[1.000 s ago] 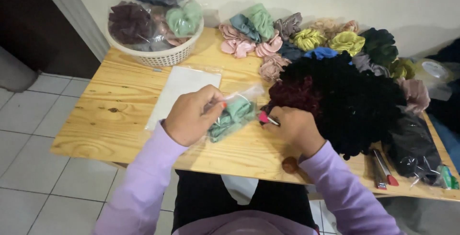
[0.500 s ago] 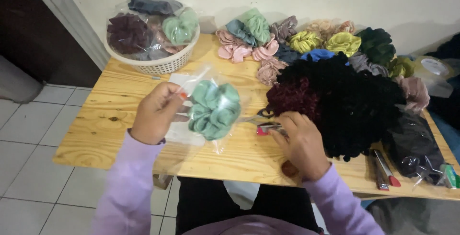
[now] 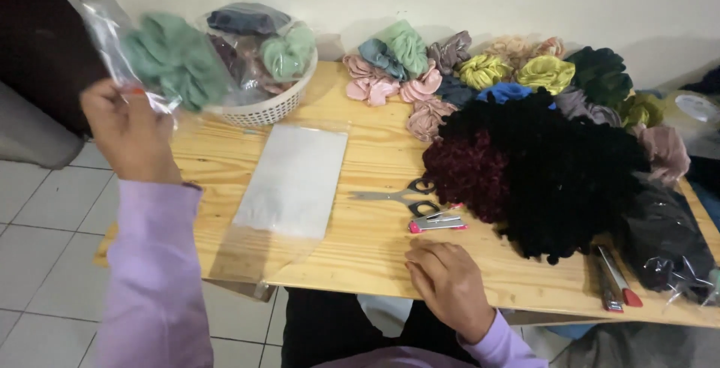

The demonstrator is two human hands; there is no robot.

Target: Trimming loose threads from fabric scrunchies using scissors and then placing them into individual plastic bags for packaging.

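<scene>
My left hand (image 3: pixel 129 128) is raised off the table's left side and grips a clear plastic bag with a green scrunchie (image 3: pixel 176 59) inside, held close to the white basket (image 3: pixel 262 109). My right hand (image 3: pixel 448 285) rests palm down on the wooden table (image 3: pixel 375 173) near the front edge, holding nothing. Just beyond it lie a pink stapler (image 3: pixel 436 223) and scissors (image 3: pixel 401 194). A stack of clear empty bags (image 3: pixel 294 180) lies flat between my hands.
The basket holds several bagged scrunchies. Loose scrunchies in pink, green, yellow, blue and grey (image 3: pixel 457 75) line the back. A big heap of black and maroon scrunchies (image 3: pixel 555 173) fills the right. A dark bag (image 3: pixel 664 244) and red-tipped tools (image 3: pixel 616 278) lie at far right.
My left hand has lifted the bagged green scrunchie up and to the left, toward the basket. My right hand has let go of the stapler and pulled back to the table's front edge.
</scene>
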